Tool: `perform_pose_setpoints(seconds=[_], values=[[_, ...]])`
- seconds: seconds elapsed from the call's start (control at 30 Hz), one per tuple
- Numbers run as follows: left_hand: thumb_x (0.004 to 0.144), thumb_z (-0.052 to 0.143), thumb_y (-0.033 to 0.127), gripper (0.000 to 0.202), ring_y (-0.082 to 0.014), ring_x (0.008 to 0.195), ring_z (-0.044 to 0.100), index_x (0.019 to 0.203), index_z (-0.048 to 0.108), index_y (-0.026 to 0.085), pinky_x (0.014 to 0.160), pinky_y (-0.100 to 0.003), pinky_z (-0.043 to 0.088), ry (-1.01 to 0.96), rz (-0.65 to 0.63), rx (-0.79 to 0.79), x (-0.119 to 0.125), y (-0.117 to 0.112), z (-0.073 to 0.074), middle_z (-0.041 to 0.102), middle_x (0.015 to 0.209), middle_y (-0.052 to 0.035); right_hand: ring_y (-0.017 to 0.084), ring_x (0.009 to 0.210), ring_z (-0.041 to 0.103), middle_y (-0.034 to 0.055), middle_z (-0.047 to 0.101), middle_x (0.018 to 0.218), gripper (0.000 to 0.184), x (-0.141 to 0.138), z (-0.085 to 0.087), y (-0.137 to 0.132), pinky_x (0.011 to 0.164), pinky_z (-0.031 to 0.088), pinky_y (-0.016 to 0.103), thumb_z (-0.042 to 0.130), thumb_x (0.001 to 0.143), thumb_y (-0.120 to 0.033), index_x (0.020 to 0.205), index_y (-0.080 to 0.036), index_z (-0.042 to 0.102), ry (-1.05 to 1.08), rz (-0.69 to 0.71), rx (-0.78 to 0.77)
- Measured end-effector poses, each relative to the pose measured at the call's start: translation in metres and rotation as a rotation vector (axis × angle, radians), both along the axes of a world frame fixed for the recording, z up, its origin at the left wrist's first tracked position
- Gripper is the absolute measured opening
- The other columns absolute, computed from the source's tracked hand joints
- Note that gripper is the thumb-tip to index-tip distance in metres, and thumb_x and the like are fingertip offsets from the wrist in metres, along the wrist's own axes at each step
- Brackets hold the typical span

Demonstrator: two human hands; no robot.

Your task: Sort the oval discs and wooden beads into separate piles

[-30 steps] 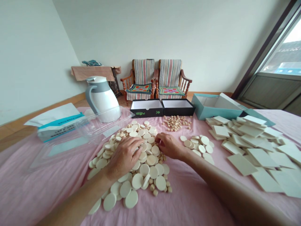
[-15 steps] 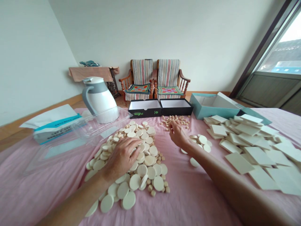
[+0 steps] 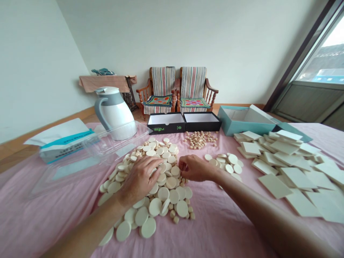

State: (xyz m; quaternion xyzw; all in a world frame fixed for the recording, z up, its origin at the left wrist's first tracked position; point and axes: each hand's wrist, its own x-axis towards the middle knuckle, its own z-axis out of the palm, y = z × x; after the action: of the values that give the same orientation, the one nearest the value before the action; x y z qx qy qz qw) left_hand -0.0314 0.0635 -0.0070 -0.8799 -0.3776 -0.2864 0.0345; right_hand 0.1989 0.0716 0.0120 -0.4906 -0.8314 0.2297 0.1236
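The right hand (image 3: 196,167) is at the near-right edge of a heap of pale discs (image 3: 171,182), its fingers curled in together; whether a piece is pinched between them cannot be told. Left of it, the left hand (image 3: 142,175) lies palm down on the same heap, fingers extended and thumb apart, covering some discs. Small wooden pieces (image 3: 175,219) show among the discs nearer the wearer than the right hand, and a separate cluster of small pieces (image 3: 199,140) sits just beyond it. Past that cluster stand two black boxes, the left one (image 3: 166,128) and the right one (image 3: 202,127), both open-topped with white interiors in sight. Farther right of the right hand is a teal box (image 3: 245,129), also open, its pale inside showing; square tiles (image 3: 298,178) are piled in front of it, outside. Beyond the left hand lie a clear plastic container (image 3: 107,143), a lidded white-and-grey jug (image 3: 120,118) whose contents are hidden, and a soft pack (image 3: 67,143). The left black box carries green characters and a round green emblem; the pack has dark characters beside a blue band, all too small to read.
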Motion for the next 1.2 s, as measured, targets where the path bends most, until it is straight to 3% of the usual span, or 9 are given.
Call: perform_pose_setpoints(seconds=[0.3,0.47,0.53,0.6,0.7,0.77,0.93,1.03,1.2], values=[[0.09,0.049,0.021,0.021,-0.0205,0.1,0.059,0.105,0.062,0.019,0.091,-0.039,0.044,-0.011,-0.002,0.006,0.0,-0.001,0.001,0.066,0.105,-0.0068,0.013,0.064,0.05,0.0041,0.061,0.072,0.011,0.005,-0.015,0.012,0.055,0.031,0.022,0.052,0.064,-0.011,0.072,-0.017,0.058,-0.112,-0.103,0.154],[0.089,0.049,0.019,0.021,-0.0206,0.102,0.058,0.106,0.062,0.019,0.093,-0.039,0.042,-0.011,0.0,-0.012,0.0,-0.001,0.001,0.065,0.106,-0.0061,0.015,0.07,0.052,0.0099,0.061,0.085,0.018,0.033,-0.009,0.03,0.058,0.031,0.024,0.047,0.073,-0.008,0.084,-0.013,0.058,-0.165,-0.447,0.345],[0.088,0.049,0.018,0.022,-0.0204,0.102,0.058,0.106,0.062,0.02,0.094,-0.039,0.043,-0.013,0.0,-0.014,0.001,-0.001,0.001,0.065,0.106,-0.0059,0.015,0.072,0.053,0.0107,0.061,0.088,0.018,0.041,-0.003,0.032,0.06,0.033,0.025,0.045,0.076,-0.008,0.087,-0.013,0.059,-0.151,-0.488,0.385],[0.088,0.05,0.018,0.022,-0.0203,0.101,0.058,0.107,0.062,0.02,0.093,-0.039,0.043,-0.016,-0.001,-0.018,0.001,-0.001,0.002,0.065,0.106,-0.0057,0.014,0.071,0.054,0.0076,0.063,0.085,0.016,0.044,0.003,0.03,0.061,0.035,0.024,0.048,0.076,-0.009,0.085,-0.014,0.06,-0.099,-0.341,0.289],[0.089,0.049,0.018,0.023,-0.0205,0.102,0.058,0.108,0.061,0.02,0.093,-0.038,0.043,-0.011,0.001,-0.024,0.001,-0.002,0.003,0.065,0.106,-0.0059,0.012,0.071,0.056,0.0027,0.064,0.082,0.019,0.038,0.011,0.019,0.062,0.038,0.021,0.055,0.071,-0.008,0.085,-0.016,0.063,-0.05,0.048,0.014],[0.089,0.049,0.019,0.023,-0.0206,0.102,0.058,0.108,0.061,0.019,0.092,-0.038,0.043,-0.007,0.003,-0.025,0.001,-0.002,0.003,0.065,0.107,-0.0061,0.012,0.073,0.056,0.0019,0.064,0.085,0.023,0.03,0.014,0.01,0.061,0.039,0.02,0.057,0.068,-0.006,0.087,-0.018,0.064,-0.079,0.211,-0.072],[0.088,0.049,0.017,0.025,-0.0207,0.103,0.058,0.11,0.061,0.02,0.093,-0.038,0.043,-0.002,0.007,-0.027,0.001,-0.002,0.002,0.065,0.107,-0.0061,0.012,0.069,0.053,0.0008,0.062,0.079,0.018,0.02,0.008,0.004,0.059,0.036,0.021,0.057,0.067,-0.009,0.08,-0.019,0.064,-0.131,0.294,-0.037],[0.088,0.05,0.017,0.026,-0.0208,0.102,0.058,0.11,0.061,0.02,0.092,-0.038,0.044,-0.006,-0.001,-0.017,0.001,-0.002,0.003,0.066,0.106,-0.0063,0.012,0.068,0.053,0.0013,0.062,0.077,0.019,0.028,-0.001,0.014,0.058,0.036,0.021,0.052,0.068,-0.005,0.077,-0.018,0.063,-0.111,0.203,0.012],[0.087,0.051,0.015,0.026,-0.0209,0.102,0.059,0.11,0.061,0.019,0.092,-0.038,0.044,-0.013,-0.009,-0.014,0.001,-0.001,0.002,0.066,0.107,-0.0066,0.014,0.076,0.054,0.0091,0.061,0.092,0.031,0.04,-0.011,0.032,0.064,0.039,0.024,0.047,0.067,0.002,0.089,-0.013,0.062,-0.04,-0.259,0.362]])
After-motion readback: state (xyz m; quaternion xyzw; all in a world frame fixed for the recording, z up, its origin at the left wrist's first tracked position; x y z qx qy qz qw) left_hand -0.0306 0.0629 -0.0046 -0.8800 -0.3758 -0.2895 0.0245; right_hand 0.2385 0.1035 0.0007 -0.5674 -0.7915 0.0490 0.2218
